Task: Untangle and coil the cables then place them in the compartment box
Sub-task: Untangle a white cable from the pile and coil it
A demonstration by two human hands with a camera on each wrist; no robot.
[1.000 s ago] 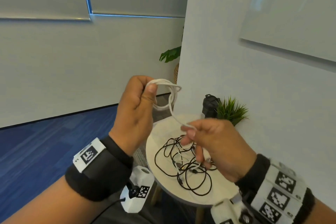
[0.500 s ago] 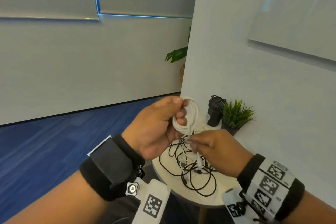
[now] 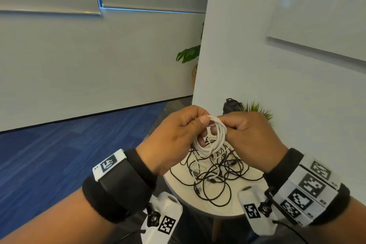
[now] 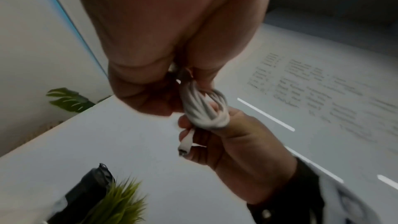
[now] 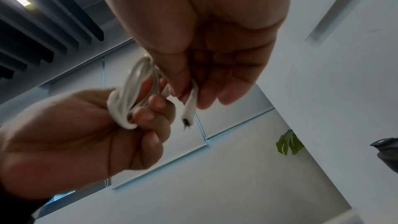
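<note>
In the head view a white cable coil [image 3: 214, 141] hangs in the air between both hands, above a round table [image 3: 179, 192]. My left hand [image 3: 199, 129] grips the coil's loops [image 5: 126, 96] with thumb and curled fingers. From the other side, my right hand [image 3: 227, 128] pinches the coil, and the cable's white plug end [image 5: 189, 106] sticks out past its fingertips. The plug [image 4: 185, 144] also shows in the left wrist view. A tangle of black cables [image 3: 215, 176] with a thin white one in it lies on the table below. No compartment box is in view.
A black object [image 3: 230, 105] and a small green plant [image 3: 257, 112] stand at the table's back, against a white wall. Blue carpet [image 3: 69, 154] spreads to the left. A leafy plant [image 3: 189, 54] stands behind the wall corner.
Both hands came down and together over the table. The right hand brought the loose end up to the coil, which has gained loops; no strand trails to the table now.
</note>
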